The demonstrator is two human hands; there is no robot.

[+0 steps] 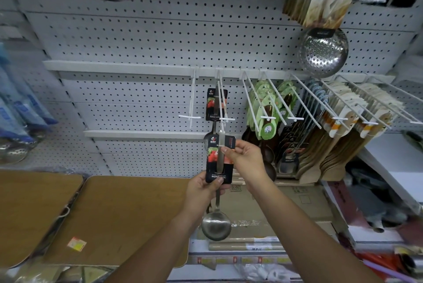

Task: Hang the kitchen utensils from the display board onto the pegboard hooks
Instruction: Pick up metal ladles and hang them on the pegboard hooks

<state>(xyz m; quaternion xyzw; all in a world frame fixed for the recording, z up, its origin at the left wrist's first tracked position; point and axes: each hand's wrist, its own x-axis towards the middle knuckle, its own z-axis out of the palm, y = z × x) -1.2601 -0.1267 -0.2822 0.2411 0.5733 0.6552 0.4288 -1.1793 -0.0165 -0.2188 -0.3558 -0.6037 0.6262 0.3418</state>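
1. Head cam: left hand [202,191] grips the bottom of the black card [217,163] on a steel ladle [216,225], thumb across the card's front.
2. Right hand [247,159] pinches the card's upper right edge.
3. The ladle is upright, bowl down, in front of the pegboard [137,37]. Its top end sits right at the tip of a white hook [229,119]; can't tell if it's actually threaded on.
4. A second carded ladle [214,104] hangs further back on that same hook.

Black ladle card [219,168], lower edge printed "HONG" and "YU", middle letters covered, hung card [214,108] behind it, "HONG" legible, remaining print too small to read
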